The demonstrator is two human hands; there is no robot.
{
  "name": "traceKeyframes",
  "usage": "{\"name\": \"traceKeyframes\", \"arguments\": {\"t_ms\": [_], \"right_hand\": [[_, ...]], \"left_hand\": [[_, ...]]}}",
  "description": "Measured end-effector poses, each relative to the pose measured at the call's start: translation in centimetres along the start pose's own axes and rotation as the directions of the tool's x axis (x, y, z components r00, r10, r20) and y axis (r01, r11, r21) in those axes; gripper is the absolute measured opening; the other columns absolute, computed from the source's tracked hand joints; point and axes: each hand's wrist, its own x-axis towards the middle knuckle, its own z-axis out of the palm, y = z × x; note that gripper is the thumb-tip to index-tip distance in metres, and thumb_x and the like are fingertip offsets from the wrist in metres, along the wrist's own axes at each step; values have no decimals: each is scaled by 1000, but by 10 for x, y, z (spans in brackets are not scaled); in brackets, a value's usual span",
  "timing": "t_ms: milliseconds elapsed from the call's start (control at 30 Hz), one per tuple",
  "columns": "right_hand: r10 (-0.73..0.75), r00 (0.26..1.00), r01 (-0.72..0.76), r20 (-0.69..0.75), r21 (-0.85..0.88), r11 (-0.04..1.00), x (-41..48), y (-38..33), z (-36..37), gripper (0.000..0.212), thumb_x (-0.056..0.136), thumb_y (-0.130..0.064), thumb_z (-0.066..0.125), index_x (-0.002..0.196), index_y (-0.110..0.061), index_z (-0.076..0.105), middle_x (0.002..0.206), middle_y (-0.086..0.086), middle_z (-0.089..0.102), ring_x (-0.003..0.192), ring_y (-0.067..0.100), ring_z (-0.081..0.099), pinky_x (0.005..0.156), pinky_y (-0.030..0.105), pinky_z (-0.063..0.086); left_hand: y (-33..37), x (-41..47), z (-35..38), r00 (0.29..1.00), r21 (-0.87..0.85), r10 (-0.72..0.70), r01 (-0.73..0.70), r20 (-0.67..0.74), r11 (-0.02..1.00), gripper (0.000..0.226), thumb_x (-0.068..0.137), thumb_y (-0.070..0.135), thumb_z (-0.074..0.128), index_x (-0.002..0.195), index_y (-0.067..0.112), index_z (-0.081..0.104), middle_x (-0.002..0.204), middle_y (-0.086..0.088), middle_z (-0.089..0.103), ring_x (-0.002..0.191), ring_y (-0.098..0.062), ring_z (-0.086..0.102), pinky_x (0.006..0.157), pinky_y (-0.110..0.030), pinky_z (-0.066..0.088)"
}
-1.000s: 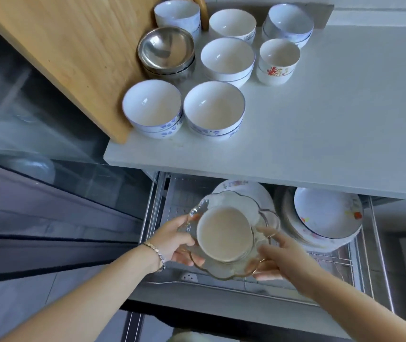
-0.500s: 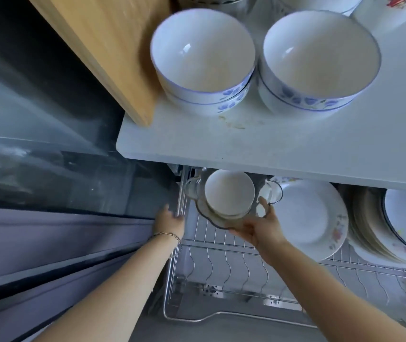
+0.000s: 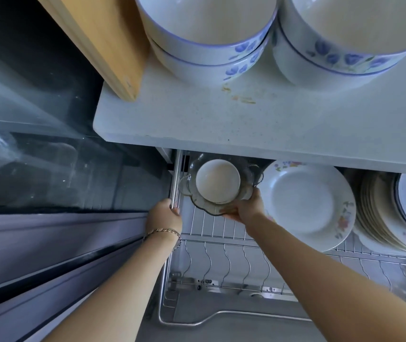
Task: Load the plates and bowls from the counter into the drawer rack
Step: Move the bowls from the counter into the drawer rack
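Left hand (image 3: 165,217): clenched round the drawer rack's (image 3: 221,264) side rail (image 3: 177,174).
Right hand (image 3: 245,208): grasping the glass dish (image 3: 198,206) from below.
Glass dish: white bowl (image 3: 218,181) inside, centre frame, at the rack's back-left corner, beside a standing plate (image 3: 303,201).
Bench (image 3: 246,124): blue-flowered bowls (image 3: 221,53), top.

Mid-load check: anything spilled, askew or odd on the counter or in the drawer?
Yes: an orange-brown smear stains the white speckled counter just in front of the stacked blue-flowered white bowls. The wooden cutting board overhangs the counter's left edge. Nothing else stands out.
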Motion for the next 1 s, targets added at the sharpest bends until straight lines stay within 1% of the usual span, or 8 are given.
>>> {"name": "traceKeyframes", "arguments": {"t_ms": [67,200,467,667,767,833,933,1000], "right_hand": [[4,1000,-3,-11,51,999,4,1,5,40,93,-4,41,128,-22,37,109,11,61,48,23,64,35,24,52],[60,998,-55,-33,127,990,14,0,13,49,92,-4,44,136,-21,32,129,9,54,54,24,63,40,27,56],[106,993,-88,-41,320,944,17,23,30,35,89,-1,55,121,-12,50,120,17,58,91,36,61,38,25,54],[99,994,-84,-35,301,950,23,28,28,38,87,3,56,122,-10,49,125,20,57,92,35,61,42,27,57],[82,996,-72,-21,288,955,24,30,26,28,87,2,56,113,-10,51,116,19,59,89,34,63,45,27,58],[104,994,-95,-24,244,965,24,29,24,18,88,0,53,105,-7,53,103,19,61,72,29,64,44,24,57],[187,982,-186,-11,81,979,21,28,18,11,92,-10,51,98,-1,52,82,15,58,56,20,60,54,24,56],[237,971,-234,27,-81,969,10,27,9,10,93,-11,51,88,-3,48,71,9,52,55,17,57,59,23,52]], "left_hand": [[3,-2,-2,1000,22,-3,3,6,1000,32,86,3,44,58,17,44,79,-26,63,86,-44,66,78,-54,56],[1,-3,-4,999,7,31,-31,13,999,33,87,-1,42,59,17,47,73,-23,57,74,-35,62,76,-58,54],[4,-7,-6,997,69,75,-76,10,995,29,89,6,42,64,18,48,82,-26,64,85,-43,66,78,-53,56],[-2,-2,-5,995,82,96,-99,35,992,27,87,4,40,64,16,47,73,-20,56,73,-40,62,74,-57,55],[-3,-1,-5,992,92,118,-121,39,988,23,87,4,40,69,15,49,83,-31,62,81,-45,64,75,-56,55],[-4,1,-5,990,91,136,-138,36,986,21,88,4,40,71,11,52,84,-31,62,84,-47,64,76,-56,55],[-2,-2,-4,991,101,129,-132,36,986,16,89,4,40,85,-3,54,83,-31,59,77,-41,62,76,-55,55],[5,-12,-9,990,201,125,-135,60,970,17,91,6,39,79,-1,49,83,-23,57,79,-34,60,77,-42,55]]}}
